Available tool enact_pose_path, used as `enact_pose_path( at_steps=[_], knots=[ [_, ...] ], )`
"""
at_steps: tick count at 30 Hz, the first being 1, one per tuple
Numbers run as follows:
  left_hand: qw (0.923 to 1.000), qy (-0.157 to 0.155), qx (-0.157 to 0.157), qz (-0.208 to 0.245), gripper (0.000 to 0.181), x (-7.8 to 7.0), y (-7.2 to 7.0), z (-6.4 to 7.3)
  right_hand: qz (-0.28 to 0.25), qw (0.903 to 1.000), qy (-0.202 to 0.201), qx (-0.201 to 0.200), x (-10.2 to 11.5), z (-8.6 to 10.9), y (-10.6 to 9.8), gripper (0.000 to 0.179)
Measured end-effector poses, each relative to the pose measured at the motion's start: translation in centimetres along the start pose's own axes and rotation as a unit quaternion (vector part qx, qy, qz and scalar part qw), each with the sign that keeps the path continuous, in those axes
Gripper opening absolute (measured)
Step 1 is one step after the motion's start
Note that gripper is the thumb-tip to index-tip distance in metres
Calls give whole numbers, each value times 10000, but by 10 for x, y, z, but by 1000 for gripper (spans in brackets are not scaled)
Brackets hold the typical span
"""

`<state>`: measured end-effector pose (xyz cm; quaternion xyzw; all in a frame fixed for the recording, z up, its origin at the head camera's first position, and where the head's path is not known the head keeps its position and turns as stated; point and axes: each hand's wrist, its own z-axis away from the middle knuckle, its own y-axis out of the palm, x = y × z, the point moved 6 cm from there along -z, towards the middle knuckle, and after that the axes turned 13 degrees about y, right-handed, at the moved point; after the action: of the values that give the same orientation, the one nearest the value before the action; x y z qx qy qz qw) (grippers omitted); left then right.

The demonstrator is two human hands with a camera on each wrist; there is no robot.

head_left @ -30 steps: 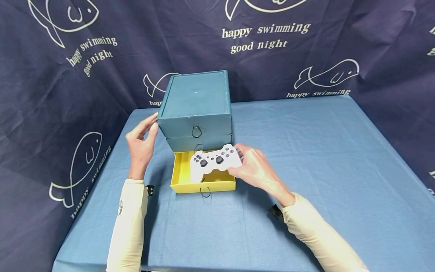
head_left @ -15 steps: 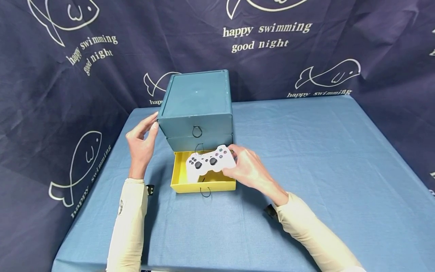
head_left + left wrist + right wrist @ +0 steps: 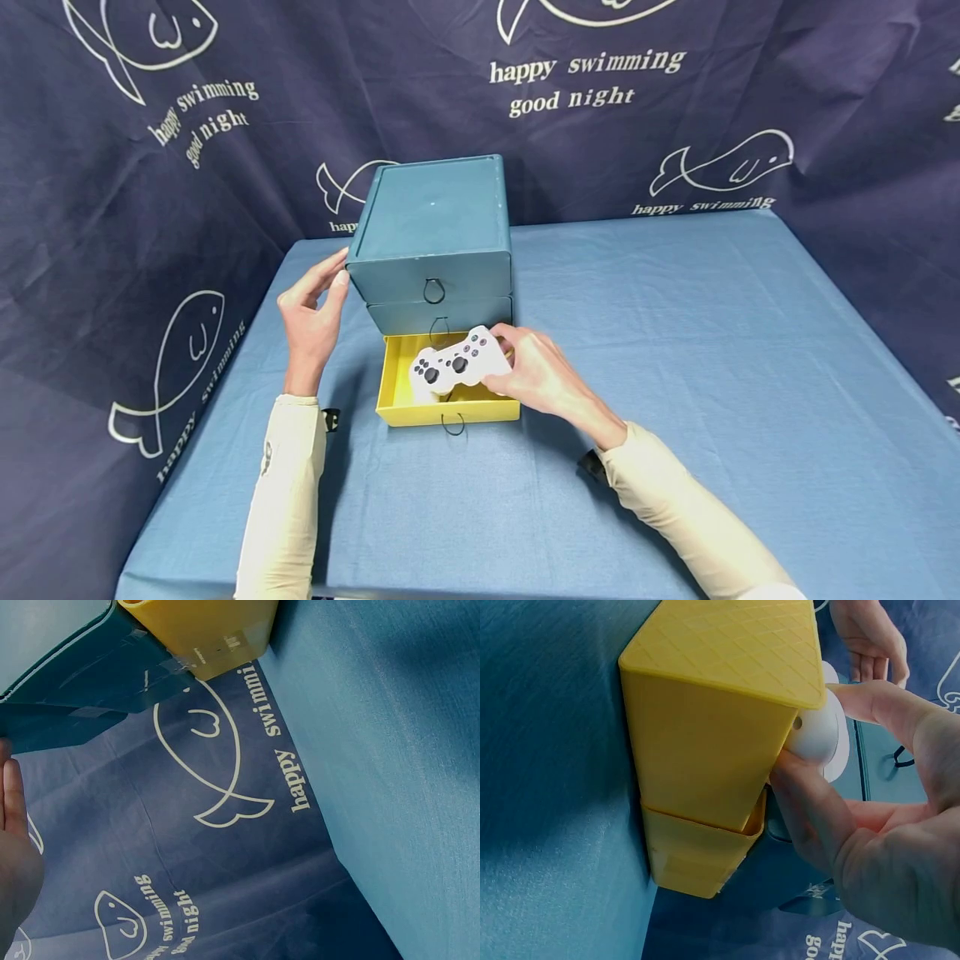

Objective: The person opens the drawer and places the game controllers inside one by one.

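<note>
A white game controller [image 3: 471, 363] with two dark thumbsticks is tilted over the pulled-out yellow drawer [image 3: 417, 416], its left grip low inside. My right hand [image 3: 542, 372] holds the controller's right end between thumb and fingers. In the right wrist view, the drawer's wall partly hides the controller [image 3: 817, 735]. My left hand [image 3: 309, 327] rests against the left front edge of the teal drawer unit [image 3: 435, 212], its fingers nearly straight along the side. Only part of that hand [image 3: 15, 855] enters the left wrist view.
Two teal drawer fronts with black loop pulls [image 3: 434, 291] stand above the yellow drawer, both pushed in. A blue cloth [image 3: 675, 350] covers the table. Dark blue fabric [image 3: 585, 158] with white fish prints hangs behind and at the sides.
My right hand has moved left and slightly down, bringing the controller lower into the yellow drawer. My left hand has stayed at the teal unit's edge.
</note>
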<state>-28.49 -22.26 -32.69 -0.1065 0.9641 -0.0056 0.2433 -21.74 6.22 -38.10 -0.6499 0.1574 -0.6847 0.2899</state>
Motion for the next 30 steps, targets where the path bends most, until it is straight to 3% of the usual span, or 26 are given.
enact_pose_path(
  at_steps=[30],
  knots=[
    [9999, -2, 41, -115, 30, 0, 0, 0, -2, 9989, 292, 365, -4, -12, 9, 52]
  ],
)
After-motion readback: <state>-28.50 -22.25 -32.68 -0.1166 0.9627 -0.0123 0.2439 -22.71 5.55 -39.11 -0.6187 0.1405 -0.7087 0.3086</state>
